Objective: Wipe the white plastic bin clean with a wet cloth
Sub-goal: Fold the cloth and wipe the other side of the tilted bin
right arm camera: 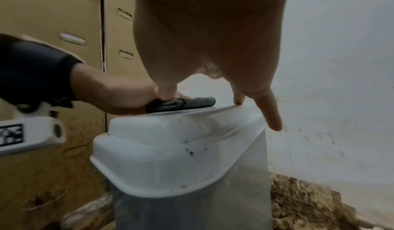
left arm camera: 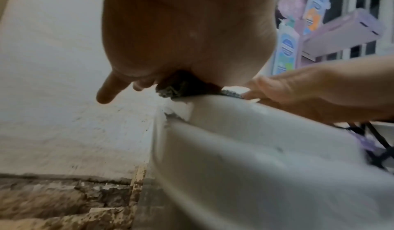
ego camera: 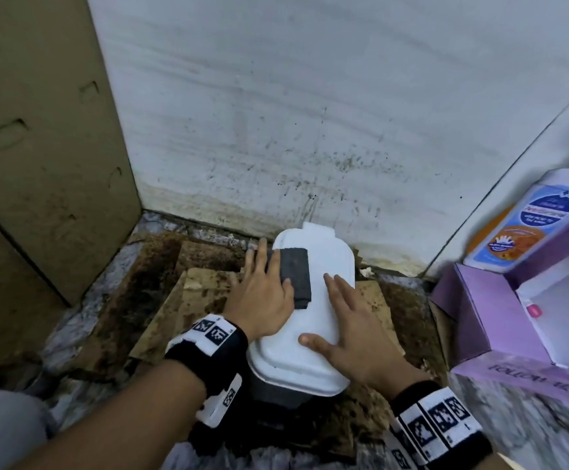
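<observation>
A white plastic bin [ego camera: 320,320] with a domed lid stands on the floor against the wall; dark specks dot its lid rim [right arm camera: 187,151]. A folded dark grey cloth [ego camera: 295,278] lies on the lid's far left part. My left hand [ego camera: 262,293] lies flat on the cloth's left edge with straight fingers, pressing it to the lid. In the left wrist view the cloth [left arm camera: 175,88] shows under the palm. My right hand [ego camera: 347,320] rests open on the lid's right side, fingers spread. From the right wrist the cloth [right arm camera: 185,104] sits under the left hand [right arm camera: 119,95].
A stained white wall [ego camera: 310,130] rises right behind the bin. Cardboard boxes [ego camera: 38,147] stand at the left. A purple box [ego camera: 513,317] with a lotion bottle [ego camera: 527,225] stands at the right. Dirty cardboard sheets [ego camera: 181,300] cover the floor around the bin.
</observation>
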